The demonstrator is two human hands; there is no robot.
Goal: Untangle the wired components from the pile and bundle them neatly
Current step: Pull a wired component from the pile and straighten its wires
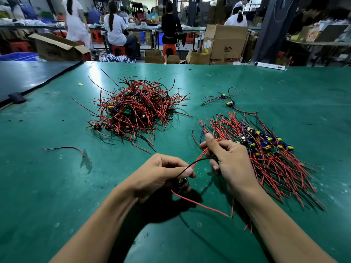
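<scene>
Since the head view alone serves, we list from it.

1. Tangled heap of red and black leads with small circuit boards (133, 109): lies well ahead on the green rubber-topped bench (284, 88); unsorted stock.
2. Combed sheaf of like components (266, 154): lies at right, boards together and leads fanned toward us, presumably ready for tying.
3. Small dark board with a yellow part (179, 184): clasped in our left hand (159, 175). Our right hand (229, 160) pinches its red and black leads, apparently to draw them straight.
4. Two stray components (228, 101): lie beyond the sheaf.
</scene>
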